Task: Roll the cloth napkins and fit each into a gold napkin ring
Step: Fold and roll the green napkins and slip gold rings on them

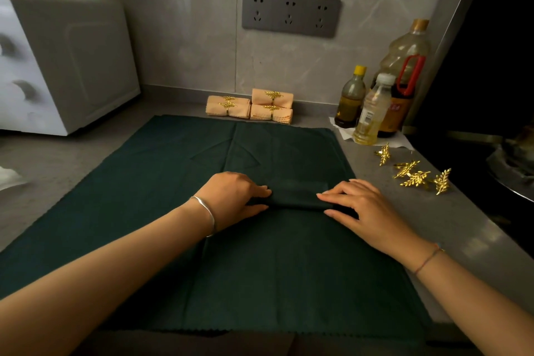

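Left hand [234, 196]: centre frame, pinching the left end of the green roll [297, 196].
Right hand [355, 208]: seems to pinch the right end; dark fabric blurs the contact.
Green roll: centre, lying on the spread cloth [173, 182].
Peach rolls [250, 105]: ringed, upper centre, against the wall.
Rings [413, 172]: loose on the counter, right of centre.

Both forearms are stretched forward from the near edge and angled inward toward each other. The left grip [234, 196] is held palm down, its fingers laid over the left end of the rolled napkin [297, 196] and its thumb set against the near side. The right grip [361, 208] is placed likewise at the right end, fingers only slightly bent on top, thumb pressed against the near side. Both wrists are kept low.
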The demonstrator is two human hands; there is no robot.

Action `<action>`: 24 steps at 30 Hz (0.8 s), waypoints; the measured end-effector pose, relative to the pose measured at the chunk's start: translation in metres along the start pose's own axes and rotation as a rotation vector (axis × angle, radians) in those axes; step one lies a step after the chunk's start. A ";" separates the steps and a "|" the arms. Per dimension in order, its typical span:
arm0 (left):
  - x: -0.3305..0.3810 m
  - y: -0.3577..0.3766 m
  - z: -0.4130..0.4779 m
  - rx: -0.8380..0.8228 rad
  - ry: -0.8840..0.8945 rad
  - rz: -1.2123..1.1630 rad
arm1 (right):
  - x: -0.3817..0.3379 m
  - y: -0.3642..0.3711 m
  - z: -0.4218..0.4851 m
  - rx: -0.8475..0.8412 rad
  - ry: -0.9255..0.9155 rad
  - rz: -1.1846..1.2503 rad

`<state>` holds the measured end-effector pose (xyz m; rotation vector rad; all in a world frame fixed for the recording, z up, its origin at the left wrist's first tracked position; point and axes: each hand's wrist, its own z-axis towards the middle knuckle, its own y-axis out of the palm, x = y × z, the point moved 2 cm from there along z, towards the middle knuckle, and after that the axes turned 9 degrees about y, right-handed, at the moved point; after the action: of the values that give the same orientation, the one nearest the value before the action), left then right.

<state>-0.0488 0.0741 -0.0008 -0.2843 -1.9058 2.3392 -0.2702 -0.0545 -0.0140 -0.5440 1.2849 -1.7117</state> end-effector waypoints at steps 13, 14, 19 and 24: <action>-0.003 0.004 0.001 0.148 -0.112 -0.098 | 0.007 0.002 0.005 0.045 0.094 0.197; -0.004 0.004 0.000 0.149 -0.132 -0.119 | 0.006 0.002 0.005 0.032 0.121 0.225; -0.011 0.006 0.003 0.206 -0.203 -0.355 | 0.010 0.003 0.012 -0.005 0.228 0.361; -0.023 0.011 0.004 0.231 -0.357 -0.677 | 0.013 0.001 0.024 -0.078 0.324 0.497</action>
<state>-0.0271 0.0633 -0.0092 0.7262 -1.4828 2.1691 -0.2580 -0.0781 -0.0085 0.0243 1.5639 -1.3657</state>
